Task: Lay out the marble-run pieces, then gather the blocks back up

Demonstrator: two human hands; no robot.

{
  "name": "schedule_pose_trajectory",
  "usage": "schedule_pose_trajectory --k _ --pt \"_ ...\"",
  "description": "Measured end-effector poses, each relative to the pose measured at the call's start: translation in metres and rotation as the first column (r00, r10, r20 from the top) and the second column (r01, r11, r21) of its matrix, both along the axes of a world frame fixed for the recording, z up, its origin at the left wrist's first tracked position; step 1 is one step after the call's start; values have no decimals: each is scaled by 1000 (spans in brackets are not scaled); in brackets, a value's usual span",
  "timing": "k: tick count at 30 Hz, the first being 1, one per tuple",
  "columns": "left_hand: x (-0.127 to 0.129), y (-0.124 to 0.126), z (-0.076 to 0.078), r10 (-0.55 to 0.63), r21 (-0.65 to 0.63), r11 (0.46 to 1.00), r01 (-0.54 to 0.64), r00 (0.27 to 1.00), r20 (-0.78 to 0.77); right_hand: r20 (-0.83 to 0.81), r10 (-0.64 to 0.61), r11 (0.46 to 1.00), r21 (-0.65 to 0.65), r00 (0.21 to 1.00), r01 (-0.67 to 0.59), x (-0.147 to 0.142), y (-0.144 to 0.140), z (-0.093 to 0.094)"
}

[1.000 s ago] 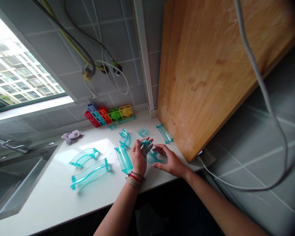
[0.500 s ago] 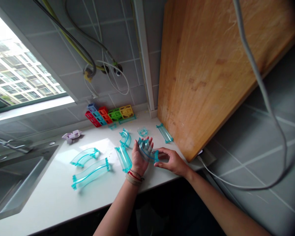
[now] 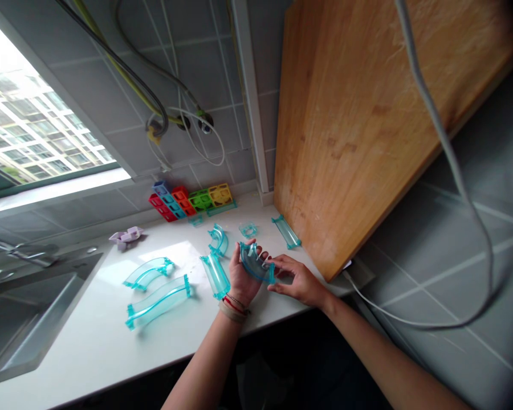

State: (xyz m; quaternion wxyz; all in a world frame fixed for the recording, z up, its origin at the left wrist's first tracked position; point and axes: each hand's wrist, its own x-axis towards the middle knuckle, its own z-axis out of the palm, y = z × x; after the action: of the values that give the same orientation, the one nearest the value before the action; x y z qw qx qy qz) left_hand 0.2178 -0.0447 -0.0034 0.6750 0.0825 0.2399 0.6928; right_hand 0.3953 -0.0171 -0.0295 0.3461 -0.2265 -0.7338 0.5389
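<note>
Between my two hands is a curved, see-through teal track piece [image 3: 256, 266], held above the counter's front part. My left hand [image 3: 243, 279] lies palm up beneath it, fingers curled around its far side. My right hand [image 3: 297, 280] pinches the piece's right end between thumb and fingers. Just left of my left hand a straight teal trough piece [image 3: 216, 275] rests on the counter, with a small curved piece [image 3: 218, 240] behind it. A small square teal piece [image 3: 248, 229] lies beyond my fingertips.
On the white counter [image 3: 89, 336], a wavy teal piece [image 3: 158, 302] and a curved one [image 3: 149, 272] lie left, near the sink [image 3: 29, 319]. Coloured blocks [image 3: 182, 200] line the wall. A straight piece [image 3: 286, 232] lies by the leaning wooden board [image 3: 346, 125]. A cable [image 3: 448, 142] hangs right.
The curved track piece has tilted slightly in my hands, its open side now turned more upward. The loose pieces on the counter lie as before.
</note>
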Motion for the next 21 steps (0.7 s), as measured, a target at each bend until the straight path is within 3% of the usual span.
schedule_pose_trajectory --k 15,18,21 --pt "-2 1 2 -1 22 1000 1 1000 12 1 -17 1000 -26 1000 17 0 -4 7" --pt "-2 0 2 18 5 1000 -18 1000 2 -73 -73 985 -161 995 60 0 -4 6" --pt "0 -1 2 10 -12 1000 -10 1000 -13 -216 -172 904 -422 961 68 2 0 5"
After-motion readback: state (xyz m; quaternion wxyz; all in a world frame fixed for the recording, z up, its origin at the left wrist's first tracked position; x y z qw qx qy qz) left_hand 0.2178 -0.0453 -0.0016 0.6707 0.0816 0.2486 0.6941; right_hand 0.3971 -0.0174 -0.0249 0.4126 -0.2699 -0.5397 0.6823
